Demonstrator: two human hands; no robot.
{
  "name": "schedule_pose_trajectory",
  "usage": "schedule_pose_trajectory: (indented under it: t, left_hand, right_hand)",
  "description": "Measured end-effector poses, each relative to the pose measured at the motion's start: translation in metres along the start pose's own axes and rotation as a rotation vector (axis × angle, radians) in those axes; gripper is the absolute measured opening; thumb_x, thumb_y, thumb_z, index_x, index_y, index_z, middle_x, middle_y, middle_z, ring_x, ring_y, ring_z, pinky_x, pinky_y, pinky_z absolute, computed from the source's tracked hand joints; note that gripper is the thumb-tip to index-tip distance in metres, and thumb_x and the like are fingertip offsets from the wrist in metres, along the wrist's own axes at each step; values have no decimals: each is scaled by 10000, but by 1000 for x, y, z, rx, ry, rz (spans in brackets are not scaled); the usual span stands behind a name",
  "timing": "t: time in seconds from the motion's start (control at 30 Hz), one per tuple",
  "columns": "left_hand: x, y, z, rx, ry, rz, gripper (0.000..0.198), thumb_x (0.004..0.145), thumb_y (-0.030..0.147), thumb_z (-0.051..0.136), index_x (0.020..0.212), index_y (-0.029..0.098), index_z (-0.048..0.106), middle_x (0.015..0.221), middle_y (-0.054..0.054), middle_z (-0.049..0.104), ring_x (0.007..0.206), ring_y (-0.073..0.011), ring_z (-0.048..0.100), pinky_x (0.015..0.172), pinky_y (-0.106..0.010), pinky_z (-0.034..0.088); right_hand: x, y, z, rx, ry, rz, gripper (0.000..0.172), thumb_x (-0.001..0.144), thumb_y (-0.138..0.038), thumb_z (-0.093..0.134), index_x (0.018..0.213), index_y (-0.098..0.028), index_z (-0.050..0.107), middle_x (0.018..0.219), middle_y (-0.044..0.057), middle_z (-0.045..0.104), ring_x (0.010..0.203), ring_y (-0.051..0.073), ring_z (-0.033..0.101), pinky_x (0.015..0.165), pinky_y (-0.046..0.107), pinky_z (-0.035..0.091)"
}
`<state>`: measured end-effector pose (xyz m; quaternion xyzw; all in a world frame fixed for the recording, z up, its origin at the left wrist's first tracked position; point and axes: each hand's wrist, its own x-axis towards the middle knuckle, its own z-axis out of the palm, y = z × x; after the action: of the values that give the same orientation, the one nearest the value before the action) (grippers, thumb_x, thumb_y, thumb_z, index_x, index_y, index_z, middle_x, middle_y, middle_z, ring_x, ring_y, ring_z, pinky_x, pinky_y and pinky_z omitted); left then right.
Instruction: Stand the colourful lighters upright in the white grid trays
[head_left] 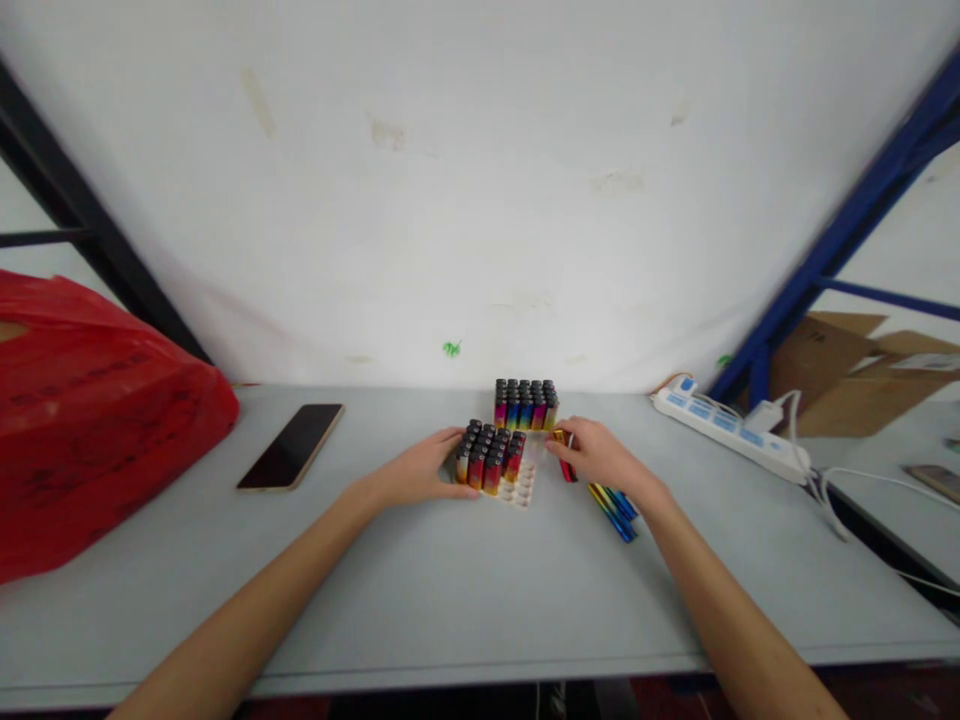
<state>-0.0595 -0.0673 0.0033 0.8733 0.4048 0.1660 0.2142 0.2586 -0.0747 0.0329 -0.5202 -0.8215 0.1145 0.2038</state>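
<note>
My left hand (pixel 420 468) curves round the left side of a white tray (pixel 519 492), thumb at its front edge and fingers behind. Black-topped lighters (pixel 491 460) with red-to-yellow metallic bodies stand upright in this tray; its right and front-right sockets hold none. My right hand (pixel 596 452), closed, has a shiny red and gold lighter (pixel 564 460) in its fingers, just right of the tray. Part of that lighter is hidden by the hand. Below the right hand, several loose blue and yellow metallic lighters (pixel 613 512) lie on the table.
Behind stands a second block of upright multicoloured lighters (pixel 526 405) near the wall. A phone (pixel 292 446) and a red plastic bag (pixel 97 420) are on the left. On the right lie a white power strip (pixel 727 428) with cables and cardboard boxes (pixel 847 375) beyond a blue frame.
</note>
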Motion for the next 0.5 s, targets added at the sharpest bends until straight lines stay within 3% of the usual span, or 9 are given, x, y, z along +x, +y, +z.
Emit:
schedule_pose_trajectory:
  t: [0.1,0.2,0.37,0.5]
  left_hand:
    - [0,0,0,-6,-6,-6,968,736,680,736,1503,178,425,1566,-154,418,1432,-369,404,1233,-487,289]
    - [-1,1,0,-6,2,4,976,737,680,734,1509,173,419,1565,-155,420,1430,-386,402,1228,-490,299]
    - [-1,1,0,-6,9,13,939,745,673,723,1499,194,432,1550,-138,445,1414,-390,426,1224,-485,310]
    - [0,1,0,-33,36,43,922,717,639,763,1486,226,464,1530,-114,480,1391,-402,453,1215,-488,331]
  right_hand:
    - [4,2,-4,229,137,114,378,916,-505,590,847,-155,716,683,24,644,606,154,550,620,285,400]
    - [5,1,-5,606,242,201,426,850,-578,660,824,-156,709,581,-12,589,563,137,538,600,281,427]
    - [7,-8,-2,1223,304,282,402,693,-506,844,807,-183,634,793,47,726,764,172,691,777,326,559]
    - [6,-18,1,1406,203,274,374,698,-411,866,893,-206,622,916,53,745,899,185,717,882,342,560]
